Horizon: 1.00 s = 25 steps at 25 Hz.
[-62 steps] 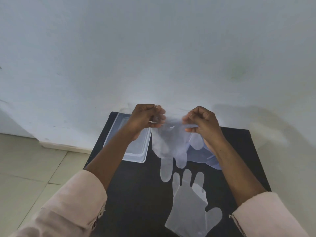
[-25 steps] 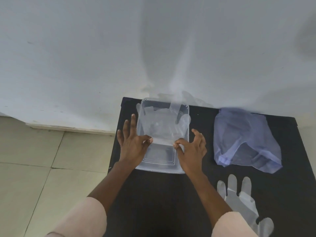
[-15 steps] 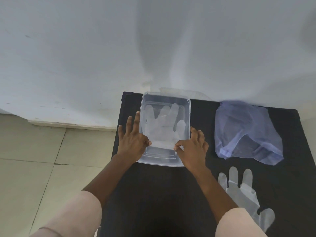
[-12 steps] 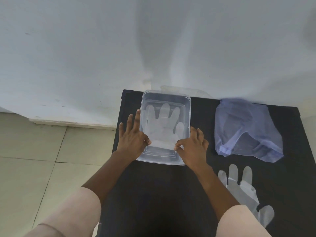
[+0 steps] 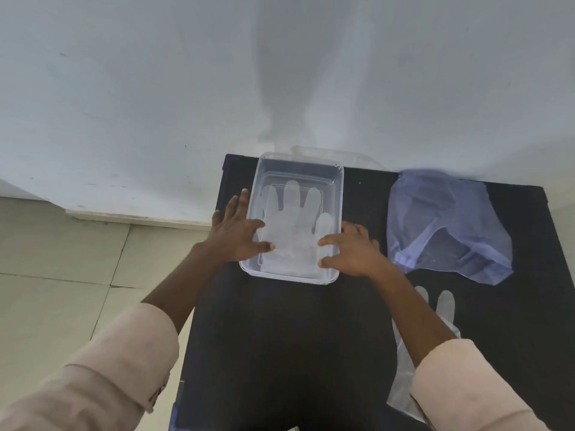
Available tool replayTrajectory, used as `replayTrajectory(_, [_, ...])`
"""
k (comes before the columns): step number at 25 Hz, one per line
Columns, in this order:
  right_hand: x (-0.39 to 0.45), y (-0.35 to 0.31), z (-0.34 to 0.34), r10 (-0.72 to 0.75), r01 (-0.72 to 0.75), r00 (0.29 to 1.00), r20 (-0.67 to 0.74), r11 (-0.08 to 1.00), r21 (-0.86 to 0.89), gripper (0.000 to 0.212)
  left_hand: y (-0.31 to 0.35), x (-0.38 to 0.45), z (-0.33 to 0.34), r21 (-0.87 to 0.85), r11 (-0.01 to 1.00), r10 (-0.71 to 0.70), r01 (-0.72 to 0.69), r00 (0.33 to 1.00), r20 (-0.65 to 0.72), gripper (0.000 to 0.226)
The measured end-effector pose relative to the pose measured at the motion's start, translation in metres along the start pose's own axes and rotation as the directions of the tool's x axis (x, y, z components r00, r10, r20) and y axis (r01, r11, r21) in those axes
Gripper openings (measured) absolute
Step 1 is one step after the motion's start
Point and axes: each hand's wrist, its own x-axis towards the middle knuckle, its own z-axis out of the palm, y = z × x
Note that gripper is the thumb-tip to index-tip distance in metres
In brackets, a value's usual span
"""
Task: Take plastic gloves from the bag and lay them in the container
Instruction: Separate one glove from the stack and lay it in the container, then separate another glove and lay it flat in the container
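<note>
Both grips are released: the left hand [image 5: 238, 236] and right hand [image 5: 353, 248] are spread flat on the container [image 5: 340, 194], apparently to smooth the glove [image 5: 291, 227], which is laid between them, translucent, fingers pointing away. Right of them, the bag [image 5: 445, 225] is left slumped on the bench [image 5: 280, 337].

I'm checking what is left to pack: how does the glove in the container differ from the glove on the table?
The glove in the container lies inside the clear container, in full view; the glove on the table lies on the black table, outside it, partly hidden by the right forearm. The first sits between the left hand and right hand; neither hand touches the second. Both are thin translucent plastic, flat, fingers toward the wall.
</note>
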Motion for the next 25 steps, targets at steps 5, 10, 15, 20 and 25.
replayTrajectory(5, [-0.038, 0.022, -0.025, -0.099, 0.211, 0.939, -0.330, 0.922, 0.324, 0.034, 0.046, -0.028, -0.016, -0.315, 0.935, 0.012, -0.165, 0.900, -0.435, 0.035])
replayTrajectory(10, [-0.084, 0.068, -0.026, 0.027, 0.212, 0.945, -0.325, 0.706, 0.676, 0.019, 0.149, -0.048, -0.010, -0.741, 0.598, 0.092, -0.305, 0.945, -0.314, 0.016])
replayTrajectory(15, [-0.133, 0.141, 0.009, 0.172, 0.141, 0.942, -0.289, 0.580, 0.803, 0.013, 0.234, -0.069, 0.055, -0.845, 0.514, 0.122, -0.149, 0.987, -0.100, 0.020])
replayTrajectory(20, [-0.175, 0.207, 0.063, 0.252, 0.030, 0.942, -0.221, 0.595, 0.804, 0.010, 0.276, -0.094, 0.131, -0.827, 0.561, 0.124, -0.012, 0.990, 0.070, 0.020])
replayTrajectory(25, [-0.211, 0.248, 0.121, 0.246, -0.084, 0.952, -0.184, 0.786, 0.613, 0.011, 0.280, -0.118, 0.187, -0.758, 0.648, 0.065, 0.075, 0.986, 0.153, 0.016])
